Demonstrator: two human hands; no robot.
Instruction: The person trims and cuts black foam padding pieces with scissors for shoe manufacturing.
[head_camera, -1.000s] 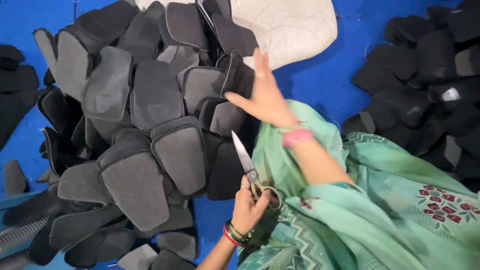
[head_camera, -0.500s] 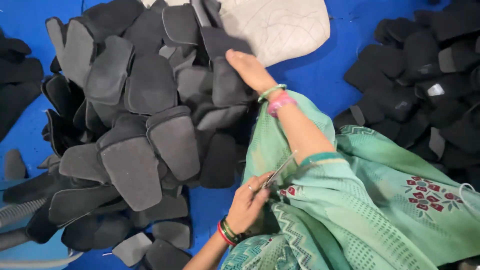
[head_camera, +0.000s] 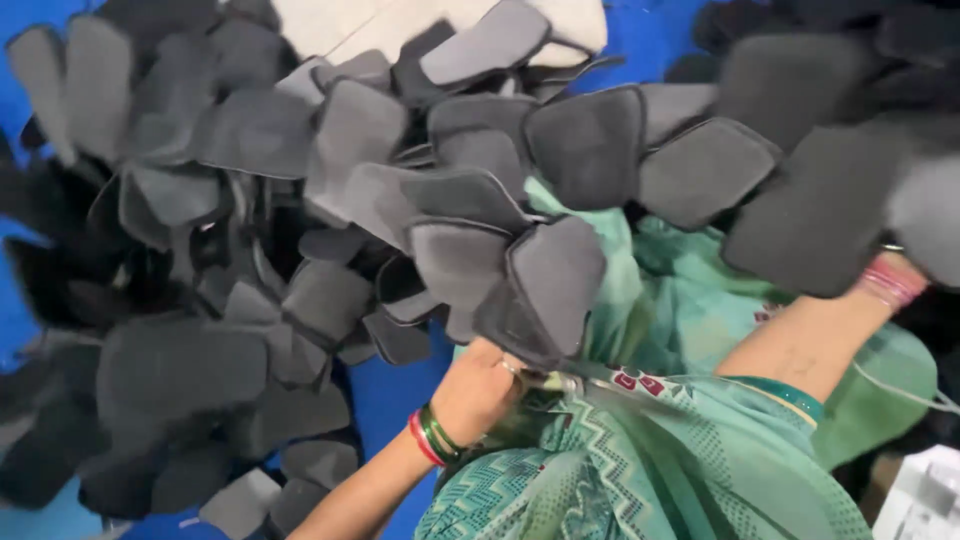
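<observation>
Workshop floor: heaps of identical dark grey cut foam pieces (head_camera: 560, 275) (piecework look) on blue sheet (head_camera: 400, 390).

From where I stand there is little of that kind here: no label, sign or screen shows anywhere. The only candidate is a pale white, boxy, carton-like thing (head_camera: 925, 495) at the bottom right corner, just beside the green patterned cloth; it is cut off by the edge and blurred, so I cannot tell whether it really is a package.
</observation>
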